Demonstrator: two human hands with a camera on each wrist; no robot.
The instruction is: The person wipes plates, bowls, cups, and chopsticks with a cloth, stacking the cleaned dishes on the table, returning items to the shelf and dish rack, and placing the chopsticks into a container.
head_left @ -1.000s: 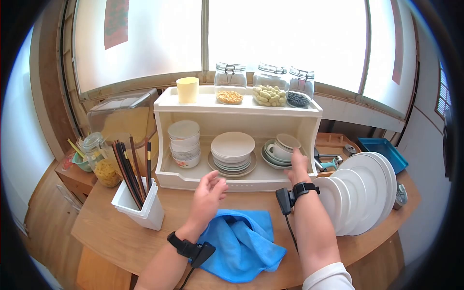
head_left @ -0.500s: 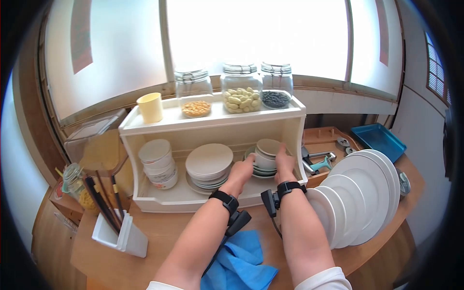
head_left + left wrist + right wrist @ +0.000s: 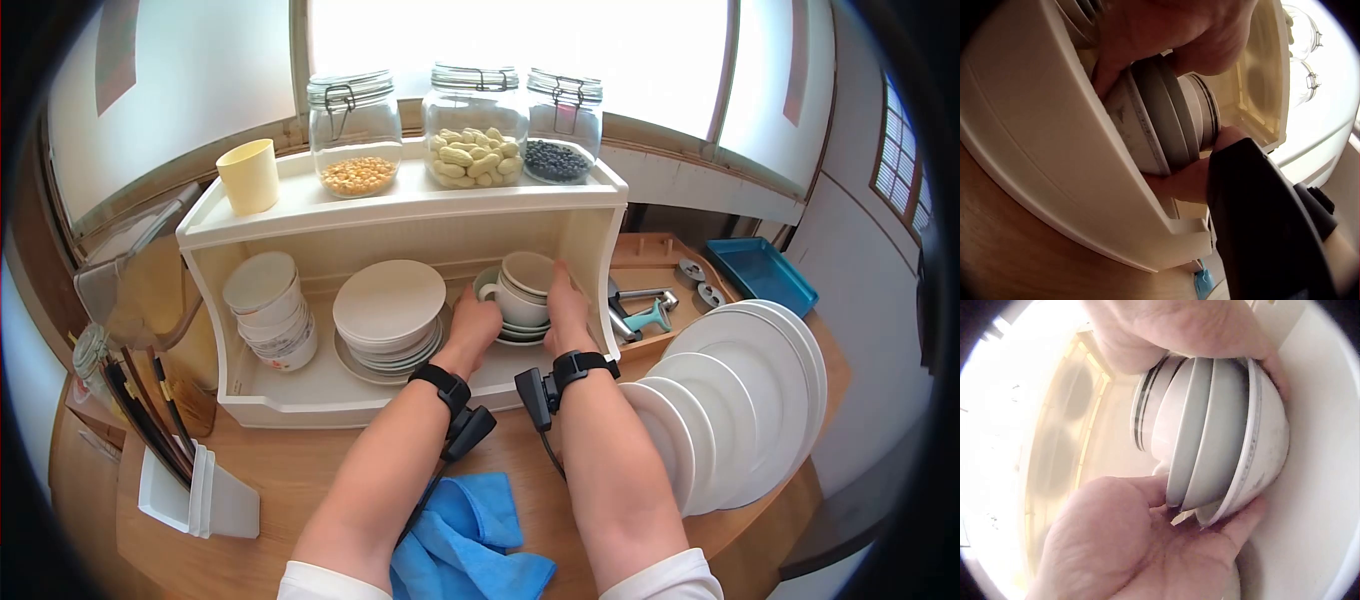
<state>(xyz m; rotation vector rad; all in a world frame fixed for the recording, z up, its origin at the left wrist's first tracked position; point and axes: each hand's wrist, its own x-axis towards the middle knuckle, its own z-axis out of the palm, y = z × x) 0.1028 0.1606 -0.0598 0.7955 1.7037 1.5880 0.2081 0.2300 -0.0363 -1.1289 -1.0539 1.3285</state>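
A stack of bowls stands at the right end of the white shelf unit. Two nested cups sit on top, the handle of one facing left. My left hand grips the stack from the left, and my right hand grips its right side. In the right wrist view, a white patterned bowl lies lowest, with grey-green bowls nested in it. Fingers of both hands reach round toward its underside. Close to the left hand stands a pile of plates.
Patterned bowls are stacked at the shelf's left end. Glass jars and a yellow cup stand on top. Large white plates lean at right; a blue cloth lies in front. A white chopstick holder stands at left.
My left hand has moved right and forward from above the cloth to the bowl stack. The right hand has stayed at the stack's right side. The head view has shifted closer.
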